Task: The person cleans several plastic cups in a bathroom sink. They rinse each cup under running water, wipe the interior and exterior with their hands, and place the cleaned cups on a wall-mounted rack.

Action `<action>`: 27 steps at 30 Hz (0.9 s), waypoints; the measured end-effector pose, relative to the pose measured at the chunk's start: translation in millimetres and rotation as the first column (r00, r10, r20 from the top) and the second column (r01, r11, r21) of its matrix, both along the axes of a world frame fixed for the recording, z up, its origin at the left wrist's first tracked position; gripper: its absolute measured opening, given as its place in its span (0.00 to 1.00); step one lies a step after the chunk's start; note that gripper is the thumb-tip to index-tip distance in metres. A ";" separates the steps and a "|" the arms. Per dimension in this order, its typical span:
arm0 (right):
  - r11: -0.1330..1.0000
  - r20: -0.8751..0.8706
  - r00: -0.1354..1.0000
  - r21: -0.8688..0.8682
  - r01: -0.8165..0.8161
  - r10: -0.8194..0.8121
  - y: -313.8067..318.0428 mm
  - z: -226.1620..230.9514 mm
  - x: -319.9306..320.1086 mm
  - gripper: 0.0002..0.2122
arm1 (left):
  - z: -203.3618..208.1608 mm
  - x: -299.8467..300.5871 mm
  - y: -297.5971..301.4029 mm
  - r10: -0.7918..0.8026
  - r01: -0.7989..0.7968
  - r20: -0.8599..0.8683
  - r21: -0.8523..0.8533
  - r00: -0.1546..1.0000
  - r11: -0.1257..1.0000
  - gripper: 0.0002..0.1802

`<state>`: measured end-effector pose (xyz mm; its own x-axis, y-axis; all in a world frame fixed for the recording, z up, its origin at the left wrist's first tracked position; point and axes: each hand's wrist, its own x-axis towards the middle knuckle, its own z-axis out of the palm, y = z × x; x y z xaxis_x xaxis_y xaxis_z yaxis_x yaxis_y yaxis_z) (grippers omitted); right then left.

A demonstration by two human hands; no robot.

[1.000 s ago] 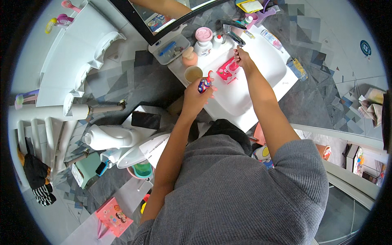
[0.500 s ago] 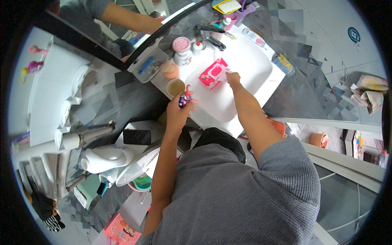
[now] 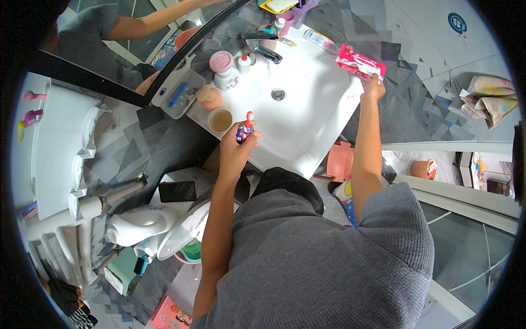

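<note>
Head view, right hand (image 3: pixel 373 89): closed on pink packet (image 3: pixel 357 60), long axis slanting forward-left, by sink's (image 3: pixel 307 131) right rim
Left hand (image 3: pixel 235 151): curled round red-blue figure (image 3: pixel 245 130), sink's left

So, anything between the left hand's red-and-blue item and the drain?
Nothing visible between red-and-blue item and drain, just white sink surface. The pink packet is off right, in the right hand.

Head cam (L of 2, fisheye) looks steeply down from above wearer's grey shirt (image 3: pixel 323 257), facing fwd over L hand (image 3: pixel 236 147), near ctr, & R hand (image 3: pixel 373 88), farther up-right. Mid-range: both forearms (image 3: pixel 369 148) fit, w/ room around. Basin (image 3: pixel 307 118) spans btwn hands; mirror (image 3: pixel 129 52) beyond L hand, up-left.
</note>
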<state>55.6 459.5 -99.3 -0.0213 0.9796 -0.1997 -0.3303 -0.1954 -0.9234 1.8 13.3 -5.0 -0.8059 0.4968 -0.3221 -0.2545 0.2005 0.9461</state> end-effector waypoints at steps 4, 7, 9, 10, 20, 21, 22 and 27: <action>0.990 0.135 0.986 -0.095 0.107 -0.093 -11.9 -18.8 13.8 0.09 | 0.4 3.8 5.1 -0.061 0.061 0.008 0.009 0.998 0.998 0.16; 0.976 0.220 0.971 -0.173 0.131 -0.091 -7.1 -46.7 21.8 0.10 | 0.6 4.2 6.3 -0.082 0.082 0.009 0.013 0.997 0.997 0.16; 0.960 0.231 0.973 -0.265 0.089 -0.026 -8.1 -54.9 25.5 0.10 | 1.2 4.3 6.1 -0.076 0.076 0.005 0.014 0.997 0.997 0.16; 0.970 0.283 0.957 -0.209 0.121 -0.058 -21.7 -50.8 23.0 0.10 | 2.5 4.3 4.9 -0.065 0.065 0.001 0.008 0.998 0.998 0.16; 0.568 0.035 0.576 -0.224 -0.792 0.817 -168.5 -73.0 -94.9 0.15 | -1.1 10.4 3.2 -0.067 0.067 0.001 0.002 0.998 0.998 0.16; 0.578 0.013 0.589 -0.214 -0.787 0.808 -171.2 -75.1 -108.1 0.14 | -0.7 11.9 2.9 -0.072 0.072 0.000 -0.006 0.997 0.997 0.16; 0.590 -0.010 0.604 -0.201 -0.782 0.797 -172.0 -78.9 -123.4 0.14 | 0.3 11.3 2.7 -0.079 0.079 -0.004 -0.012 0.997 0.997 0.16; 0.523 -0.036 0.559 -0.309 -0.794 0.828 -160.3 -84.7 -164.8 0.03 | -4.4 9.4 -4.9 -0.054 0.054 -0.061 0.001 0.997 0.999 0.15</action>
